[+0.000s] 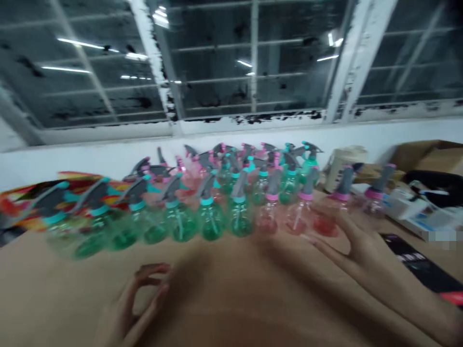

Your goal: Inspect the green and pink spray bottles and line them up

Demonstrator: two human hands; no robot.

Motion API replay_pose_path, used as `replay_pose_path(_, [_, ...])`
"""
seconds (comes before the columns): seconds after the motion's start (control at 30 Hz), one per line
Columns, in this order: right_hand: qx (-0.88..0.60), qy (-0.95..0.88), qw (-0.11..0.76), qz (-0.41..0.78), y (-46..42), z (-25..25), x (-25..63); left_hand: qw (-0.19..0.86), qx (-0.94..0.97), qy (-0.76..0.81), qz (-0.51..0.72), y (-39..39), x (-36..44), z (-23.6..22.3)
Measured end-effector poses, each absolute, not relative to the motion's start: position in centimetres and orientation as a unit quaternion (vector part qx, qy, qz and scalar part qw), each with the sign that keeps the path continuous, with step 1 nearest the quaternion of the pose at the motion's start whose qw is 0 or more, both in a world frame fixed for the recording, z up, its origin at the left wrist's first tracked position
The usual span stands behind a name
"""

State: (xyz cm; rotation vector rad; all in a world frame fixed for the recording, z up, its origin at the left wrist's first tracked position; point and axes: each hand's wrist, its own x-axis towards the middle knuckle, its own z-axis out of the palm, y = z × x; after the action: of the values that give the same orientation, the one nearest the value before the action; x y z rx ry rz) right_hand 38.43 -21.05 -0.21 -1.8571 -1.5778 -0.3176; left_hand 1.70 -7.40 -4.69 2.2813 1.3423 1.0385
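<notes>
A row of spray bottles stands upright across the table, holding green liquid on the left and red on the right. My right hand [352, 241] reaches in from the right, thumb and fingers spread around the lower part of a red spray bottle [325, 225] with a pink collar. Blur hides whether the fingers touch it. In front of the row, at the lower left, my left hand [141, 301] hovers with fingers bent and thumb apart, holding nothing. The closest bottles to it are green ones, such as this green spray bottle [183, 226] with a turquoise collar.
Behind the row, more spray bottles [291, 180] crowd against the white wall below barred windows. Colourful plastic packaging [83, 185] lies at the left. On the right are a cardboard box [434, 156], a white tray [415, 212] and a black flat package [415, 258].
</notes>
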Motion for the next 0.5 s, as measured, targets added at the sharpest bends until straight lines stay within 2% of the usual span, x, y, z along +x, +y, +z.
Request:
replay_pose_path(0.07, [-0.697,-0.636,0.32,-0.084,-19.5,-0.3,34.9,0.184,0.74,0.516,0.39,-6.9,-1.0,-4.2])
replay_pose_path(0.2, [-0.643,-0.703,0.303,-0.02,-16.5,-1.6,28.3,0.178,0.674,0.543,0.468,-3.9,-7.4,-3.3])
replay_pose_path(0.37, [-0.57,-0.77,0.284,0.041,-13.6,-3.8,21.3,0.126,0.621,0.554,0.54,1.5,-13.9,-2.9])
replay_pose_path(0.5, [-0.515,-0.81,0.275,0.062,-12.4,-4.5,17.6,0.097,0.633,0.554,0.532,6.1,-15.3,-2.5])
